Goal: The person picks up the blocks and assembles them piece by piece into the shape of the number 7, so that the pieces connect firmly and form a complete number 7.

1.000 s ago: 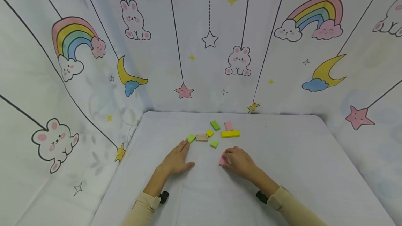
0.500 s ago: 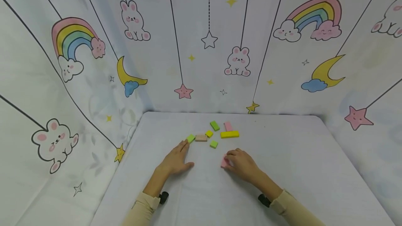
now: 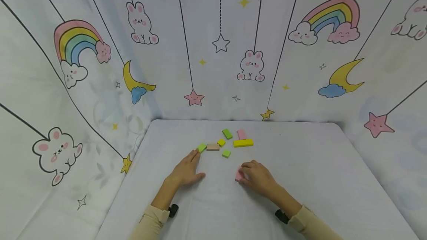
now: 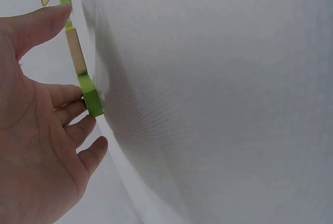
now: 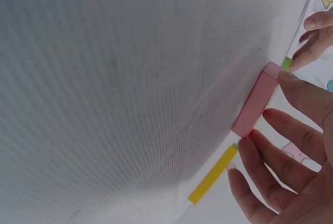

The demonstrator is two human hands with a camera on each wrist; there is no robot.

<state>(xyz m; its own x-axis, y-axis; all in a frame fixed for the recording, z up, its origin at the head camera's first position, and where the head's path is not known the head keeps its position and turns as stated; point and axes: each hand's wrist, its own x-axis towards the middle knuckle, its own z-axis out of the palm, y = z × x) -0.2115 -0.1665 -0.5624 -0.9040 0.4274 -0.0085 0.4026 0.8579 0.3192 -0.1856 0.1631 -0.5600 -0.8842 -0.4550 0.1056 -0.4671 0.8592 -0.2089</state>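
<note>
My right hand pinches a pink block at the table's near middle. In the right wrist view the pink block lies between the thumb and fingertips. My left hand lies flat with extended fingers, its fingertips at a green block. The left wrist view has that green block right at the fingertips. A tan wooden block sits just right of the green one, followed by a small yellow block. Another small green block lies between the hands, farther back.
Behind the hands lie a long yellow block, a second pink block and a green block. A white cloth covers the table. A printed curtain rises along its back and sides.
My right hand has drawn the pink block slightly toward me and to the right. The left hand stays by the green block, and the other blocks keep their places.
</note>
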